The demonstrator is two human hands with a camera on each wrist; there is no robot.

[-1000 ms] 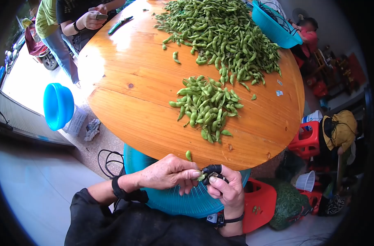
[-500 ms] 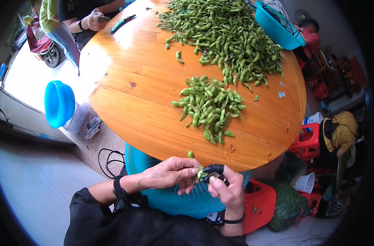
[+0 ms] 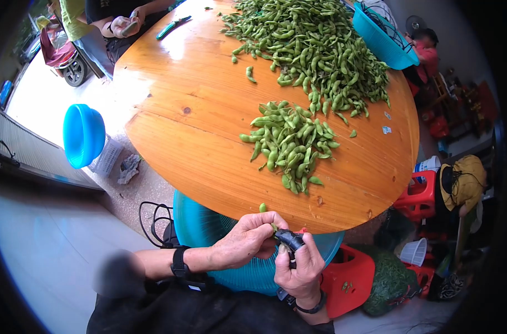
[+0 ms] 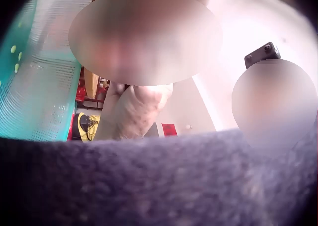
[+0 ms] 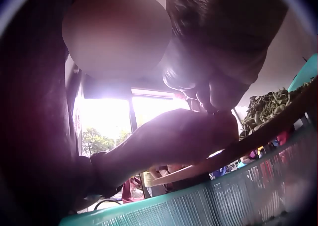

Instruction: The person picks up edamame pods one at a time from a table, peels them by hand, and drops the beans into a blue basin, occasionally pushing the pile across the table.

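Observation:
Over a turquoise mesh basket (image 3: 236, 278), both hands meet at the near edge of a round wooden table (image 3: 209, 161). My left hand (image 3: 248, 239) pinches a green soybean pod (image 3: 274, 227) with thumb and fingertips. The right hand (image 3: 303, 273) curls around the pod's other side, its thumb pressing toward fingers wrapped in black coverings (image 3: 290, 239). Those fingers hide much of the pod. Just beyond the hands lies one loose pod (image 3: 263, 207), with a small pod pile (image 3: 289, 145) farther in. In the left wrist view, pale beans (image 4: 17, 57) show in the basket.
A large pod heap (image 3: 320, 50) covers the table's far side, beside a blue basin (image 3: 381, 42). A green-handled knife (image 3: 172, 28) lies near a standing person's hands (image 3: 125, 25). Red stools (image 3: 348, 278) and a filled green net bag (image 3: 392, 284) stand at the right.
The left hand has shifted right and turned, its fingers closer against the right hand. Split green pieces that showed between the hands are now mostly covered. The head view has shifted slightly.

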